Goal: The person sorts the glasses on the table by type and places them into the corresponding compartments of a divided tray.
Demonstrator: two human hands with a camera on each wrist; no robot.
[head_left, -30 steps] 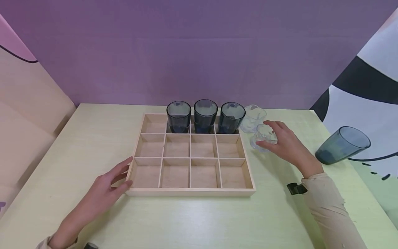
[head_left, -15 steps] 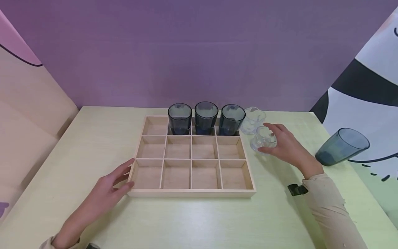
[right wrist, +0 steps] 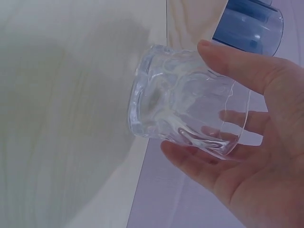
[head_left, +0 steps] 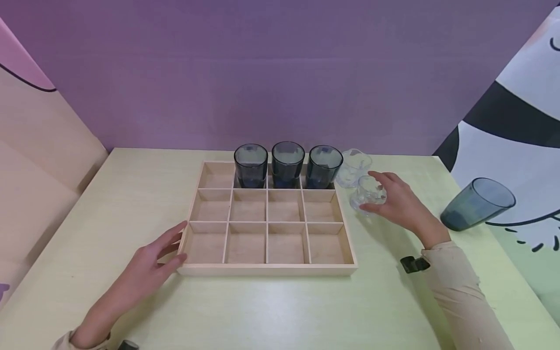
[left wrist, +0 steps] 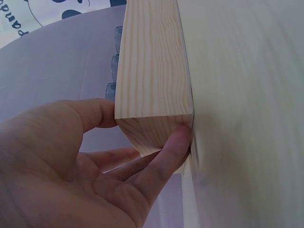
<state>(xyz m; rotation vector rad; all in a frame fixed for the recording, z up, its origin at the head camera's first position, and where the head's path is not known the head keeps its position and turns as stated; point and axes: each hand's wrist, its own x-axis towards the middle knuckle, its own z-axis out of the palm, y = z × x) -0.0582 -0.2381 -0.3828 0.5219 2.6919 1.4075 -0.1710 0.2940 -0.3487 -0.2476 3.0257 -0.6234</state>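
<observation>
My right hand (head_left: 400, 204) holds a small clear wavy glass (right wrist: 185, 102), with the thumb on one side and the fingers round the other. In the head view this glass stands upright right of a divided wooden tray (head_left: 267, 270), its base close over the table. Another clear glass (head_left: 353, 167) is just behind it. My left hand (head_left: 144, 272) rests against the tray's front left corner; in the left wrist view the thumb touches the rim and a straight finger lies low along the outer wall. Three dark blue glasses (head_left: 251, 165) stand in the tray's back row.
A larger blue glass (head_left: 477, 204) leans outward at the table's right side, beyond my right forearm. Behind the pale table (head_left: 271, 311) rises a purple wall (head_left: 280, 78). A panda-patterned panel (head_left: 516, 112) borders the right side.
The head view shifts slightly. Both hands and the glasses keep their places, with my right thumb and fingers staying round the clear glass.
</observation>
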